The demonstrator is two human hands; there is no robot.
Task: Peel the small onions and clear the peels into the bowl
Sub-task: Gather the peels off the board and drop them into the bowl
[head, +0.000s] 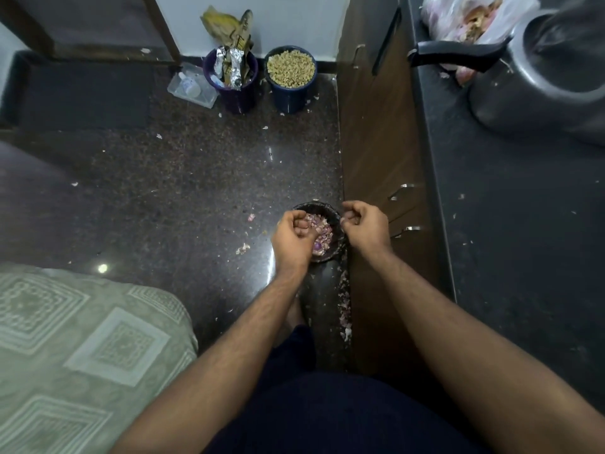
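A dark round bowl (334,215) rests on the floor by the cabinet, filled with pink onion peels (322,229) and one purple small onion (317,246). My left hand (291,239) hovers over the bowl's left side with its fingers curled; what they enclose is hidden. My right hand (365,226) is at the bowl's right rim, fingers pinched together, seemingly on a small pale scrap. More peels (344,309) lie in a strip along the cabinet base below the bowl.
Scattered peel bits (243,248) dot the dark speckled floor. Two buckets (289,78) stand at the far wall. A brown cabinet (376,142) and black counter (510,208) with a metal pot (556,70) run on the right. A green patterned cushion (82,355) lies lower left.
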